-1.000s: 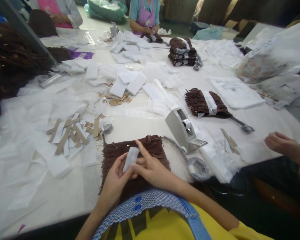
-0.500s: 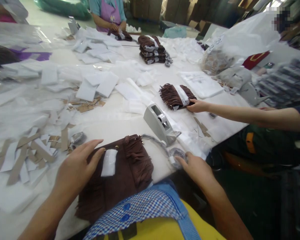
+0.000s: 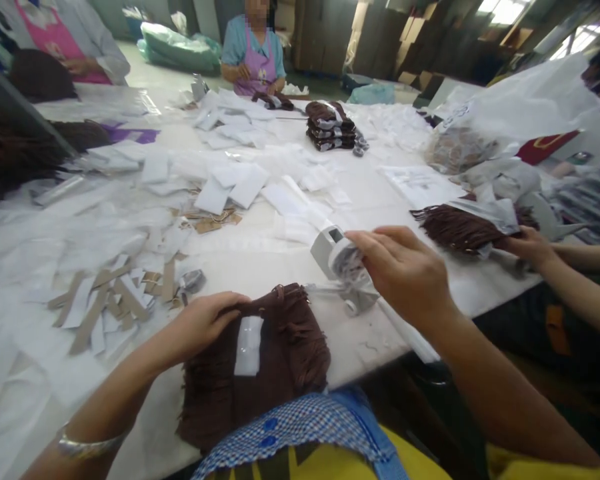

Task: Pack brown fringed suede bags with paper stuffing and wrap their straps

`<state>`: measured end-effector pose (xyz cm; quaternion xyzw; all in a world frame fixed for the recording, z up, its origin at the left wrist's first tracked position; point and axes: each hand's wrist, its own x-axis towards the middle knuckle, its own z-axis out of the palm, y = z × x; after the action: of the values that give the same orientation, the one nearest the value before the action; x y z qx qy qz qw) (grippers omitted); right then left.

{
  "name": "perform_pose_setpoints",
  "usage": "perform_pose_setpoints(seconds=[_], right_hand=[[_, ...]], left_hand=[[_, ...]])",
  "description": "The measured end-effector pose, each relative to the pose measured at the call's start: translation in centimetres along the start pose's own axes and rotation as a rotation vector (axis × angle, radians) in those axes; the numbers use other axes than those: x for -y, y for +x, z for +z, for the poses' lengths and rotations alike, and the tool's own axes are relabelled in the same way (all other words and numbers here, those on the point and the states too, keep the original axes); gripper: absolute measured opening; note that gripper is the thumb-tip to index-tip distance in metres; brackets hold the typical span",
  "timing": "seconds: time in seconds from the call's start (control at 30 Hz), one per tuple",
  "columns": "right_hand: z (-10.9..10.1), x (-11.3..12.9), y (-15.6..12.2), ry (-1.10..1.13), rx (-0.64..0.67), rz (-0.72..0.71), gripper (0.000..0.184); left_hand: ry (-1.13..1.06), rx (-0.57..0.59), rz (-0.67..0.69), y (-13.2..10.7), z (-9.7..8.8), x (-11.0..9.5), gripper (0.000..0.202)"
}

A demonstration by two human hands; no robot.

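Observation:
A dark brown fringed bag [image 3: 280, 367] lies at the table's near edge, against my front. My left hand [image 3: 205, 323] pinches its upper left edge, fingers behind and thumb in front. A white wrapped strip [image 3: 249, 347] sits on the bag's face. Raised to the right of the bag, my right hand [image 3: 410, 273] is closed on a coiled strap wrapped in clear plastic [image 3: 347, 263]. A wrapped length of that strap runs back towards the bag's upper right corner. The grey tape dispenser [image 3: 323, 250] stands right behind the coil, which partly hides it.
To the right, a co-worker's hand [image 3: 530, 247] holds another brown fringed bag [image 3: 460, 227]. Cardboard strips [image 3: 105, 307] and white sheets [image 3: 230, 183] cover the left side. A stack of brown bags [image 3: 330, 127] stands farther back. Two people are across the table.
My right hand has lifted the coiled strap from the table edge up to the tape dispenser. My left hand has closed on the bag's edge. The co-worker's bag has shifted nearer to them.

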<state>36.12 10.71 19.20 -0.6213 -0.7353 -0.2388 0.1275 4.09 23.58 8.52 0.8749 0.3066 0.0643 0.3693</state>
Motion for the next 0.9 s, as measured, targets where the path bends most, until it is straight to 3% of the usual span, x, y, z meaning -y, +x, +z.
perform_pose_setpoints(seconds=[0.07,0.17,0.27,0.33,0.4,0.5,0.57,0.63,0.7,0.83,0.9], right_hand=[[2.0,0.3,4.9,0.097,0.090,-0.277,0.031],[6.0,3.2,10.9,0.239,0.234,-0.625,0.030],[10.4,7.7,13.5,0.442,0.409,-0.964,0.025],[12.9,10.0,13.4,0.607,0.547,-1.084,0.030],[14.8,10.9,12.5,0.723,0.620,-0.967,0.042],[16.2,10.2,11.0,0.697,0.657,-0.501,0.044],[16.2,9.5,10.3,0.650,0.768,-0.344,0.049],[15.9,9.1,9.8,0.661,0.889,-0.367,0.059],[15.5,9.1,9.6,0.703,0.928,-0.424,0.062],[15.0,9.1,9.8,0.873,0.960,-0.535,0.041],[14.9,8.9,9.8,0.948,0.967,-0.612,0.040]], left_hand=[[-0.030,0.000,0.043,-0.3,0.3,-0.3,0.030],[-0.002,-0.025,0.091,-0.7,0.9,-1.3,0.031],[0.078,-0.060,0.143,-1.1,1.5,-2.4,0.035],[0.109,-0.069,0.187,-1.3,1.7,-2.9,0.038],[0.120,-0.075,0.221,-1.6,1.8,-2.9,0.038],[0.147,-0.114,0.207,-1.8,1.7,-2.4,0.036],[0.193,-0.153,0.163,-1.7,1.6,-1.8,0.033],[0.232,-0.170,0.125,-1.5,1.7,-1.1,0.032],[0.237,-0.162,0.119,-1.3,1.7,-0.7,0.031],[0.197,-0.169,0.181,-1.8,1.5,-0.9,0.030],[0.184,-0.190,0.209,-2.2,1.3,-1.3,0.030]])
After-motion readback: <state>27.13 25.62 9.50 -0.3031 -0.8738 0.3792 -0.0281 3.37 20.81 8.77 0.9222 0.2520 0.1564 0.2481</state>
